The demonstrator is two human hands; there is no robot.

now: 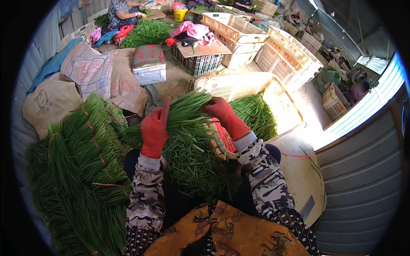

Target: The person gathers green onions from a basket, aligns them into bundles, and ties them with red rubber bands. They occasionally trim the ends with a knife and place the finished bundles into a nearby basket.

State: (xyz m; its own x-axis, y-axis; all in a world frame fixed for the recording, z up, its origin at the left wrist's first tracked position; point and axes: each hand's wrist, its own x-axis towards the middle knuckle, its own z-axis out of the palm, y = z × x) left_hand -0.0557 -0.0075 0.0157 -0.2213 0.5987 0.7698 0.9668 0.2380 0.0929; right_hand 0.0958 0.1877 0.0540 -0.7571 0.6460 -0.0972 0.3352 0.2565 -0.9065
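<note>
My left hand (155,129), in a red rubber glove, grips a bunch of long green leafy stalks (185,110), perhaps garlic chives. At the bunch's right end, my right hand (224,115), gloved alike, holds the stalk ends. Below lies a loose heap of cut leaves (195,163) between my knees. A pale plastic crate (237,86) with more stalks (256,115) stands just beyond. Red ties (224,136) lie near my right wrist. To the left, bundles of the same greens (99,147) are piled, bound with red ties.
A wooden board (301,172) with a flat blade-like piece (307,207) lies at the right. Woven sacks (88,68) and a box (149,72) stand at the back left. Stacked crates (282,56) and a black crate (198,62) are farther off. Another person (123,14) sits at the top left.
</note>
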